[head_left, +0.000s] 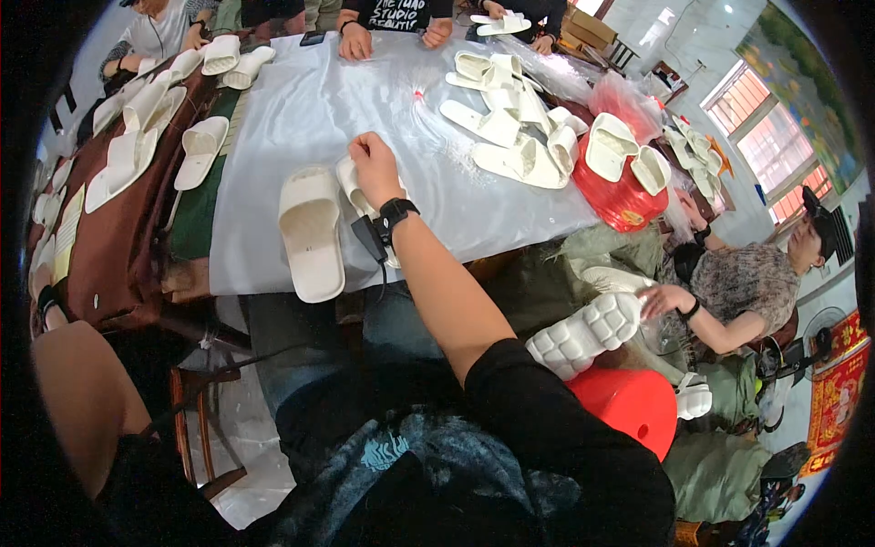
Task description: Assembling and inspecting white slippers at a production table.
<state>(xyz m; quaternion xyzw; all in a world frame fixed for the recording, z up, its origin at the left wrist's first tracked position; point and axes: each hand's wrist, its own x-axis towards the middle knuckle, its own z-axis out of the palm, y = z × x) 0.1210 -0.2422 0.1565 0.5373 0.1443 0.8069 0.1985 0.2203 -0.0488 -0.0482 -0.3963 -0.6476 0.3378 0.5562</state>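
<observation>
A pair of white slide slippers lies at the near edge of the plastic-covered table. The left one, a white slipper (312,242), lies flat with nothing touching it. My right hand (374,171) is closed at the top of the other white slipper (346,175), which my wrist and forearm partly cover. A black band with a small dark module sits on that wrist. My left arm reaches out to the far left, where my left hand (42,275) is at the dark rim of the view beside the brown cloth; its fingers are too dim to make out.
More white slippers (123,169) sit on a brown-covered surface (137,246) at left. Another pile of slippers (515,118) is at the far right, beside a red stool (629,214) bearing two. A seated person (743,283) holds a slipper at right; other people sit across the table (383,91).
</observation>
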